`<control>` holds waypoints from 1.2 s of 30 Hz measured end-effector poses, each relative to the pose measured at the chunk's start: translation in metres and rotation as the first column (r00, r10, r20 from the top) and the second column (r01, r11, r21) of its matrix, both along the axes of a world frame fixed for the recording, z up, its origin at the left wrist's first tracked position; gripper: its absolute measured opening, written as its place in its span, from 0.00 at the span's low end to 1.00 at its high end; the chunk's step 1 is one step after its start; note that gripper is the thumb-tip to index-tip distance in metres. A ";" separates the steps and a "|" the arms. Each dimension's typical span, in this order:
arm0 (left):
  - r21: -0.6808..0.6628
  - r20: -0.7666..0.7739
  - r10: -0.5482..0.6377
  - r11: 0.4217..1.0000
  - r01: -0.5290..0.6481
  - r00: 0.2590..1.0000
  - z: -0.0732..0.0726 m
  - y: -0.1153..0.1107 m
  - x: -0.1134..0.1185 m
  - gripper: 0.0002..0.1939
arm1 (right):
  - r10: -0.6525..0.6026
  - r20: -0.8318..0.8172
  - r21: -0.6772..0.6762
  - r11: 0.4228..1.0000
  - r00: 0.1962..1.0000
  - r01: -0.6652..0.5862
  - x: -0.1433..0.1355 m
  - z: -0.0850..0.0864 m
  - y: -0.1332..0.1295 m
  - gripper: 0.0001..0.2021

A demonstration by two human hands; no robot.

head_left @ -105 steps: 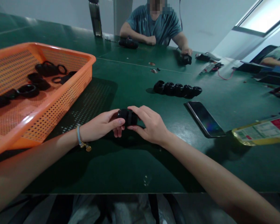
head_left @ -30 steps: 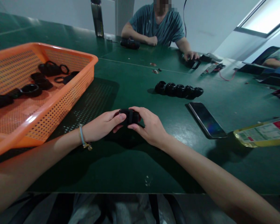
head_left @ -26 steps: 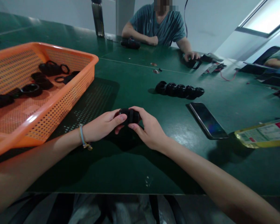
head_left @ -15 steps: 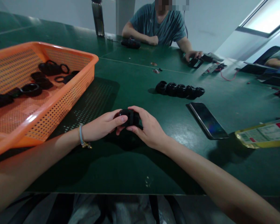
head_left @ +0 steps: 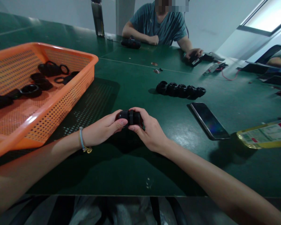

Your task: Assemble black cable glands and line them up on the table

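Note:
A black cylindrical part [head_left: 131,117] with a raised ring round its middle is held sideways between my two hands, above the green table [head_left: 103,175]. My left hand [head_left: 107,126] pinches its left end, thumb on the near side. Around the right end, the fingers and thumb of my right hand [head_left: 150,128] are closed. Farther off, a row of several black ring-like parts [head_left: 181,90] lies on the table. The orange basket [head_left: 67,101] at the left holds more black parts [head_left: 31,90].
A phone [head_left: 209,120] lies right of my hands, beside a yellow-and-green package [head_left: 264,135]. Across the table sits a person [head_left: 159,28] with one hand on a dark object [head_left: 194,59]. A bottle [head_left: 98,19] stands at the back; cables and devices lie back right.
My left thumb has shifted slightly down and left, showing more of the black part. The person opposite has tilted the dark object.

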State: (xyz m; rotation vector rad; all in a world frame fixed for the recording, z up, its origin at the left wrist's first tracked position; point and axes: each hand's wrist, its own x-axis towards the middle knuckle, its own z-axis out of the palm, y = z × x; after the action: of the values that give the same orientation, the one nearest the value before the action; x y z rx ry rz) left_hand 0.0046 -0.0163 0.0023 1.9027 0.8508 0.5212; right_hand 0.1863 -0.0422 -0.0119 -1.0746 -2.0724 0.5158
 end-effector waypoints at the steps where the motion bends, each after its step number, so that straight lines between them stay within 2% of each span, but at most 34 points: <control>1: 0.029 -0.016 0.012 1.000 -0.011 1.000 0.000 0.000 0.000 0.17 | -0.009 -0.012 -0.019 1.000 1.000 0.009 -0.001 0.000 -0.001 0.15; 9: 0.189 -0.109 0.065 0.981 -0.043 0.992 0.003 0.000 0.000 0.16 | -0.056 -0.132 -0.194 0.981 0.990 0.030 -0.005 0.002 -0.004 0.13; 16: 0.267 -0.217 0.110 0.962 -0.050 0.970 0.005 0.001 -0.001 0.15 | -0.109 -0.292 -0.407 0.913 0.950 -0.020 -0.010 0.004 -0.008 0.14; 21: 0.340 -0.246 0.115 0.940 -0.026 0.963 0.002 0.001 -0.003 0.19 | -0.114 -0.384 -0.460 0.884 0.916 -0.083 -0.011 0.002 -0.008 0.14; 26: 0.366 -0.249 0.124 0.930 -0.025 0.961 0.002 0.003 -0.004 0.22 | -0.103 -0.366 -0.460 0.884 0.925 -0.084 -0.011 0.003 -0.008 0.15; 29: 0.294 -0.180 0.106 0.955 -0.050 0.978 0.001 0.005 -0.003 0.24 | -0.075 -0.225 -0.381 0.925 0.971 -0.017 -0.007 0.003 -0.005 0.16; 30: 0.234 -0.123 0.090 0.970 -0.059 0.988 0.001 0.005 -0.003 0.26 | -0.052 -0.158 -0.315 0.949 0.986 -0.001 -0.005 0.002 -0.003 0.17; 32: 0.034 0.026 0.048 0.998 -0.048 0.999 -0.001 0.005 -0.001 0.32 | 0.027 -0.042 -0.130 0.991 0.999 -0.033 0.000 0.001 0.001 0.22; 34: -0.220 0.135 0.026 0.976 0.004 0.991 -0.003 0.003 0.002 0.36 | 0.083 0.058 0.079 0.993 0.995 -0.087 0.004 -0.001 0.006 0.25; 36: -0.403 0.130 0.051 0.915 0.006 0.990 -0.003 0.000 0.007 0.37 | 0.101 0.141 0.247 0.960 0.985 -0.134 0.006 -0.002 0.009 0.25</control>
State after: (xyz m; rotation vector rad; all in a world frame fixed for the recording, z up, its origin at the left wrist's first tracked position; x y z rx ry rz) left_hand 0.0112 -0.0162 -0.0009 1.4630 0.8187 0.4460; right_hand 0.1920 -0.0334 -0.0136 -0.8557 -2.2520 0.2319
